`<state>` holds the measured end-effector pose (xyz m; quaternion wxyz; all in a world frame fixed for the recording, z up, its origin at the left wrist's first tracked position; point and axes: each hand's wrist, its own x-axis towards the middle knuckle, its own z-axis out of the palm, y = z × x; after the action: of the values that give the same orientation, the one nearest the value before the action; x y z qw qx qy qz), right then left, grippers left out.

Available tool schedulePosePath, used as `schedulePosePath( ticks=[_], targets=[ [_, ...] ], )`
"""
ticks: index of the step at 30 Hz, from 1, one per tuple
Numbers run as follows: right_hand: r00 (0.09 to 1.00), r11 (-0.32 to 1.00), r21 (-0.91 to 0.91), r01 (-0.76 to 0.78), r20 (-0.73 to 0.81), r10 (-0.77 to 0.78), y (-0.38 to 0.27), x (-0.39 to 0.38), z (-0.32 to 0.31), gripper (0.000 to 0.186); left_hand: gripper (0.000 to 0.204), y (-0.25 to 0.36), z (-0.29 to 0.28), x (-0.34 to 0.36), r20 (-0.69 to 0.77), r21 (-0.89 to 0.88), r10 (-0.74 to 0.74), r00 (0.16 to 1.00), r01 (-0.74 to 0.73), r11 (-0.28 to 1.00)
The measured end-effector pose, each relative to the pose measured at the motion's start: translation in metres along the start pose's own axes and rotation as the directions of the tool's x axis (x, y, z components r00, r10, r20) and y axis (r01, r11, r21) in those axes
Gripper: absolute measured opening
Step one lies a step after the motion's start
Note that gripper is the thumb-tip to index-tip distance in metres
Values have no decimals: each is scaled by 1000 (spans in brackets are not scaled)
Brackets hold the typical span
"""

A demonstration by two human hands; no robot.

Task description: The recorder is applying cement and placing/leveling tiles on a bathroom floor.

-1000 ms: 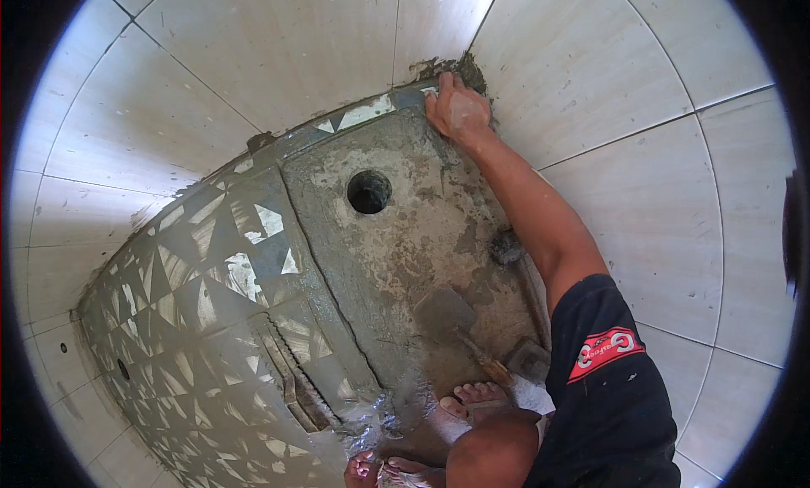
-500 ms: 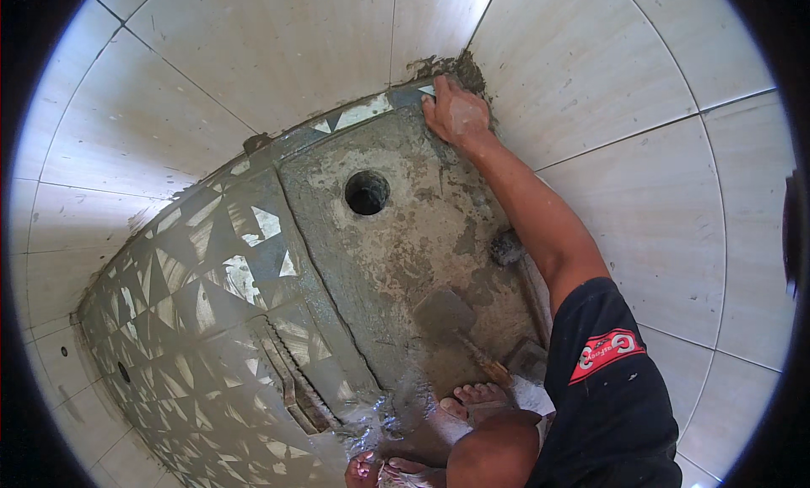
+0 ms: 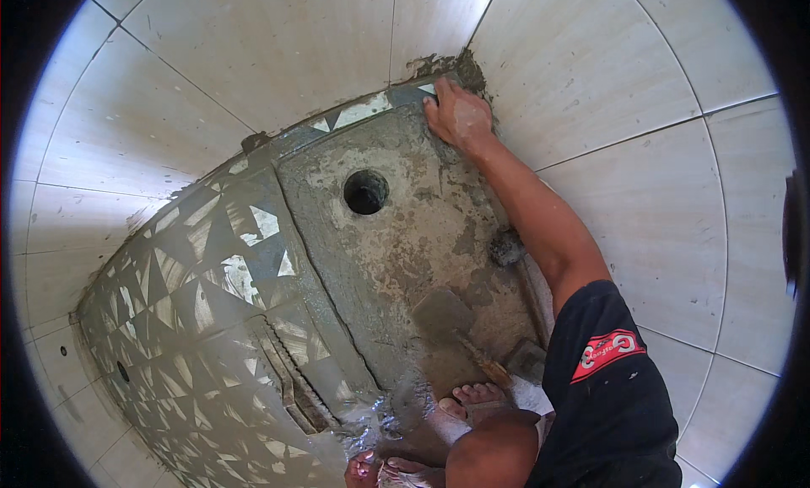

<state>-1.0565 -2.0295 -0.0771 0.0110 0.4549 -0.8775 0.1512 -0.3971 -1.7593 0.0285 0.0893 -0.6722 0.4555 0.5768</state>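
Observation:
My right hand [image 3: 460, 115] reaches to the far corner and presses on a narrow strip of patterned floor tile [image 3: 364, 108] along the wall. Its fingertips rest near the strip's right end. The fingers are bent downward, and no tool shows in them. Grey mortar [image 3: 470, 70] is smeared in the corner just beyond. At the lower edge, fingers that look like my left hand [image 3: 363, 469] show only in part beside a foot; their grip is unclear. Nearer to me, a trowel [image 3: 445, 313] with a wooden handle lies on the rough cement.
A round drain hole [image 3: 366, 192] opens in the bare cement. Mortar-smeared patterned tiles [image 3: 202, 311] cover the floor at left, with a notched metal trowel [image 3: 295, 387] on them. Cream wall tiles [image 3: 624, 210] rise around. A dark lump [image 3: 507, 248] and a block [image 3: 527, 361] lie at right, near my foot [image 3: 481, 401].
My right hand has shifted very slightly to the right and down, still on the tile strip. Everything else looks the same.

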Motion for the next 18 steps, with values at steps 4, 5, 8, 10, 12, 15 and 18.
schedulePosePath(
  ticks=[4,5,8,10,12,15,18],
  targets=[
    [994,994,-25,-104,16,104,1,1,-5,39,43,-2,4,-2,-20,-87,-17,1000,16,996],
    [996,996,-22,-88,-11,88,2,3,-2,39,43,0,4,-2,-20,-85,-17,1000,15,996],
    [996,995,-38,-93,0,93,1,12,-1,39,45,6,2,-1,-8,-24,-89,996,89,996],
    [993,993,-47,-106,43,108,-15,13,-4,39,46,-9,-2,5,8,119,15,1000,-16,993],
    [995,1000,10,-20,93,19,-25,7,-8,37,46,-3,0,0,7,45,-11,1000,11,999],
    [984,985,53,163,65,-166,-19,0,-3,37,46,-6,2,-2,-1,-40,-54,999,54,998],
    [999,998,25,52,-5,-52,-11,0,-5,38,46,-24,-3,7,-14,74,-54,998,55,996]
  ],
)
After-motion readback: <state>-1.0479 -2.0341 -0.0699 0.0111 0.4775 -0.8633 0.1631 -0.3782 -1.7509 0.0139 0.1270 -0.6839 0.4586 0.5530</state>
